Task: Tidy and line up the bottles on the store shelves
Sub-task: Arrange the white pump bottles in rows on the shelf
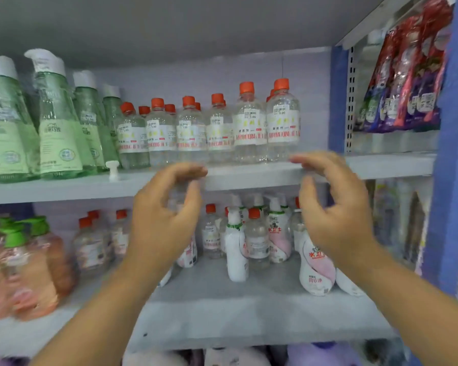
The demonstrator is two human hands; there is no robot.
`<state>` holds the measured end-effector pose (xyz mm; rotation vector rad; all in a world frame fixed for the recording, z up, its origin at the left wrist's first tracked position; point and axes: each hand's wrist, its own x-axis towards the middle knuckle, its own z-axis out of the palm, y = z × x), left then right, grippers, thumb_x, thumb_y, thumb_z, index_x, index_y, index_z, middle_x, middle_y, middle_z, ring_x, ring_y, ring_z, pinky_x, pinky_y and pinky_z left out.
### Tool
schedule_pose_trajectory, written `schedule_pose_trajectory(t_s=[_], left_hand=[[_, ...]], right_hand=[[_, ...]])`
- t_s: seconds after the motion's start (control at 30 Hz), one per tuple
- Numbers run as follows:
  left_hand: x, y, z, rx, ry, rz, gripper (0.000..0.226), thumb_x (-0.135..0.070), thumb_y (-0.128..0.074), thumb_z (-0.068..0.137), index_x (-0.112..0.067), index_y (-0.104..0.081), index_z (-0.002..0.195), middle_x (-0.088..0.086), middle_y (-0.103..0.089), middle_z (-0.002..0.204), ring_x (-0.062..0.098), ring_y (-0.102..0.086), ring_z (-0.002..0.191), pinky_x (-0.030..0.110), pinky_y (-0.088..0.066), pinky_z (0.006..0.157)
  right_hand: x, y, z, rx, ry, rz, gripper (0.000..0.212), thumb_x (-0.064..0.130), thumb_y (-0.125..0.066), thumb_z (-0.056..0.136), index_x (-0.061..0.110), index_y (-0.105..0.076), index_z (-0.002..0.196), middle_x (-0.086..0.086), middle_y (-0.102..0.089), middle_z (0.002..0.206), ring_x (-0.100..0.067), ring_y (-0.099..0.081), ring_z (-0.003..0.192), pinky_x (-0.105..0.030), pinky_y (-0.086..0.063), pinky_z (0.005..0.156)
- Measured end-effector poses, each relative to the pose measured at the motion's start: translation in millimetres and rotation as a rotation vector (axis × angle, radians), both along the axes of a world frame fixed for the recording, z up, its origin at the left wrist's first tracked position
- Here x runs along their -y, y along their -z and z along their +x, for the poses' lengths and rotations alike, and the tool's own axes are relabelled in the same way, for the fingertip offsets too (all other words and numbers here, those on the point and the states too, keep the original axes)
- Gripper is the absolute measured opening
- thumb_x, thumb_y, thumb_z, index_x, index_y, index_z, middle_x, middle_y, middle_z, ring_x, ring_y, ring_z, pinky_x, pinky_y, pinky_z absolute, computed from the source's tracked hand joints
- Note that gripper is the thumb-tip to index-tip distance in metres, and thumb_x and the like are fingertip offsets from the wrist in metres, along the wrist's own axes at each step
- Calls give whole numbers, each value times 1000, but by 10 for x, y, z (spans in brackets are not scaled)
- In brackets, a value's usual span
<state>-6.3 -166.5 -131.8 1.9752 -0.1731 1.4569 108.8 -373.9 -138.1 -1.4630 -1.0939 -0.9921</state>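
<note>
A: Head view. Left hand [164, 223] raised in front of the upper shelf [64, 187], fingers curved toward the thumb in a loose C, nothing inside. Right hand [336, 215] the same: curled, gap between thumb and fingers, nothing held.

B: Contact with the shelf edge?

A: Cannot tell. Fingertips overlap the front lip in the picture, blurred.

B: Location of the task items?

A: Clear bottles with orange caps [209, 128] in a row on the upper shelf, right of the green bottles [58, 122], touching or nearly so. A small loose white cap [113, 170] on the shelf just in front of the join. More bottles on the lower shelf [222, 320]: white-and-pink bottles [316, 268] and clear ones mixed, scattered, a few leaning.

B: Orientation?

A: Upper row upright, long axes vertical, caps up, labels mostly forward. Leftmost clear bottle tipped slightly. Two right-hand ones nearer the front edge than the rest.

B: Step in hand?

A: Probably squaring the upper row. Best approach, as a judgement: cup the row from both ends, palms flat on the bottle bodies below the labels, press inward and back together, evenly. Low contact, to avoid toppling tall light bottles. Then turn labels forward one at a time.
</note>
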Motion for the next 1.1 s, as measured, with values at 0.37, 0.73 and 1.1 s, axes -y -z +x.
schedule_pose_trajectory(t_s=[0.37,0.73,1.1], left_hand=[[-672,1357,989,-614,35,-396,31,-16,-70,92,-41,-56,105,-6,-71,108,15,-66,93,18,-48,80],[-811,1432,1336,-752,39,-333,45,-43,-81,73,-39,-53,108,-17,-65,98,10,-64,88,29,-51,74],[-1254,1616,807,-520,-192,-357,74,-26,-75,88,-28,-32,148,3,-60,129,29,-60,116,45,-55,93]], right_hand=[[-1261,1565,842,-809,236,-183,45,22,-63,95,17,-52,138,-8,-52,135,-23,-56,117,-25,-41,91],[-1551,1952,1277,-972,379,-179,69,58,-79,60,35,-52,119,7,-57,117,-18,-62,107,-42,-56,93],[-1537,2117,1399,-974,499,-289,56,71,-71,55,34,-61,97,12,-64,94,-7,-65,85,-36,-62,75]])
